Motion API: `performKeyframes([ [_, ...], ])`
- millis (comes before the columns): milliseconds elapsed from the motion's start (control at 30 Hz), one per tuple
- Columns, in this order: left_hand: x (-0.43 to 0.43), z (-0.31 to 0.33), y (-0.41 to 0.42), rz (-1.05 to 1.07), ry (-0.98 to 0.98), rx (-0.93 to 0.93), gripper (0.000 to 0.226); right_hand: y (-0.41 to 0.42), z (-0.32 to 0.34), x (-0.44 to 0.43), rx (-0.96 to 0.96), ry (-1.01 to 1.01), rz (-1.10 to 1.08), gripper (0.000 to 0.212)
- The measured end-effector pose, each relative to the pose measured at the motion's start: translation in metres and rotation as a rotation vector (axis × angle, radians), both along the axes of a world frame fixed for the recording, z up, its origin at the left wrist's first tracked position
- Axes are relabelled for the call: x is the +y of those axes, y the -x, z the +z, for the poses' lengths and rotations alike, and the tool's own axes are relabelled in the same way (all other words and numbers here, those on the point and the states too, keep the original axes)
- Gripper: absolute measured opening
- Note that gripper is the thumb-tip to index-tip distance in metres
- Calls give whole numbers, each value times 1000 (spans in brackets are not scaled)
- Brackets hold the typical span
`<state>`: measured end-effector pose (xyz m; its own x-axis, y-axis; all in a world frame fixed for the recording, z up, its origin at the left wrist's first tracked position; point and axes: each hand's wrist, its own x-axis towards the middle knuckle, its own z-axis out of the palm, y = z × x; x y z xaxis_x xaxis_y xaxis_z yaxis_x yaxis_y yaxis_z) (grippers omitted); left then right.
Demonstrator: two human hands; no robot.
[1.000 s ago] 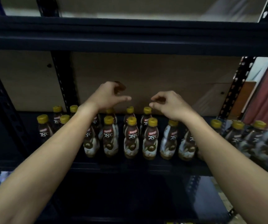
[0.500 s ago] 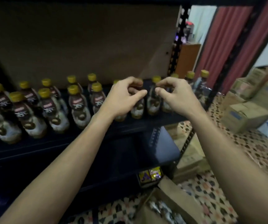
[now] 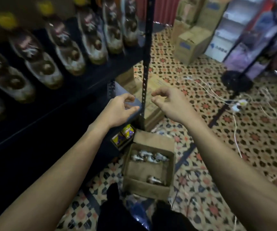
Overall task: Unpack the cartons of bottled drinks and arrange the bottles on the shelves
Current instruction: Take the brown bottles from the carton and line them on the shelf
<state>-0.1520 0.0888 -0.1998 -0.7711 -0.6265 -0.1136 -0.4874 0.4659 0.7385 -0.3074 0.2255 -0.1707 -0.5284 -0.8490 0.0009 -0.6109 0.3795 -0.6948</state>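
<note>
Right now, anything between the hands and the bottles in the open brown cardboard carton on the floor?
Nothing visible. The left hand and right hand hang empty above the open brown cardboard carton; its bottles lie uncovered.

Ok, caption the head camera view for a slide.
Empty left hand and right hand hover above an open carton holding a few bottles, beside the stocked shelf.

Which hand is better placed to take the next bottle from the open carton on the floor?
Probably the right hand: empty and clear of the shelving, above the carton. The left hand, also empty, hangs by the shelf post. A close call.
</note>
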Motion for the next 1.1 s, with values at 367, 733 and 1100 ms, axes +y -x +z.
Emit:
performKeyframes([
  [367,-5,-218,81,-209,-113,-195,41,38,-238,29,-96,-362,-36,29],
  [733,12,-514,89,-367,-152,-507,42,55,-513,56,-277,-657,-121,22],
  [1100,47,-714,116,-607,1,-527,48,48,-725,99,-398,-941,-185,27],
])
